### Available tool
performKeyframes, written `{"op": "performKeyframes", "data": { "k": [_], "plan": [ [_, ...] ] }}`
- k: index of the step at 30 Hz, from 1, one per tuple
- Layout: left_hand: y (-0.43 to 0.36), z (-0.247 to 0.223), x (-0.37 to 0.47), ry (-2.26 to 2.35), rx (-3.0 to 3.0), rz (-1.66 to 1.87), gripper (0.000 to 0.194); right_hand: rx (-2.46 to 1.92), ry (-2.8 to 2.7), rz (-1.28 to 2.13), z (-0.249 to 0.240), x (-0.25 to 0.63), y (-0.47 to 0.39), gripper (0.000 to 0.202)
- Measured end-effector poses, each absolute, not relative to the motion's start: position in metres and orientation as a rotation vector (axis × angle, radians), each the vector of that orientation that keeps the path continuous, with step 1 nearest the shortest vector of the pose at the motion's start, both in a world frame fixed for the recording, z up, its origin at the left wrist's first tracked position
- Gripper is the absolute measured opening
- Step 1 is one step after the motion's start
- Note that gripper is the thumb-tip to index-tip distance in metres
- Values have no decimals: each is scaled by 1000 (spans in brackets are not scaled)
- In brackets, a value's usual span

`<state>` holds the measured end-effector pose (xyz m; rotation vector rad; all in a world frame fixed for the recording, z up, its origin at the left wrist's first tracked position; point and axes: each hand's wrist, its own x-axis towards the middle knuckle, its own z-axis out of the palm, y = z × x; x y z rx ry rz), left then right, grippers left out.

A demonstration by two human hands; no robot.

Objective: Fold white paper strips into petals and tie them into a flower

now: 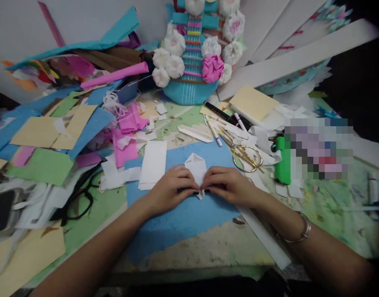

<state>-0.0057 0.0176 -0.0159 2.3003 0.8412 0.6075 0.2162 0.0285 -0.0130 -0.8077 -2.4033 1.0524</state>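
Note:
A small folded piece of white paper (196, 166) lies over a blue sheet (183, 225), its far end folded to a point. My left hand (176, 184) pinches its near end from the left. From the right, my right hand (228, 185) pinches the same end, the fingertips of both hands almost meeting. Part of the paper is hidden behind the fingers. Just left of my left hand, a stack of white paper rectangles (153, 164) rests on the blue sheet. Gold-handled scissors (247, 158) lie beyond my right hand.
A blue paper guitar (191, 93) with white and pink paper flowers stands at the back. Black glasses (81, 198) and a phone (2, 210) lie at left. Markers (214, 132), a green object (282, 161) and a long white strip (265, 237) are at right. Paper scraps surround everything.

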Motion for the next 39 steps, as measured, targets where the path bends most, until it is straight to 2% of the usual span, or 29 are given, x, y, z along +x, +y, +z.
{"op": "performKeyframes", "data": {
  "k": [13,23,32,39],
  "plan": [
    [17,-11,-4,935,2174,599,1,-1005,-2320,1086,-14,211,30,14],
    [17,-14,-2,937,2208,618,3,-1071,-2293,1114,-11,208,31,11],
    [6,-13,-3,895,2531,700,14,-1024,-2304,1093,-10,208,30,9],
    [-33,-7,3,959,3099,402,28,-1027,-2325,1061,-11,210,29,7]
  ]
}}
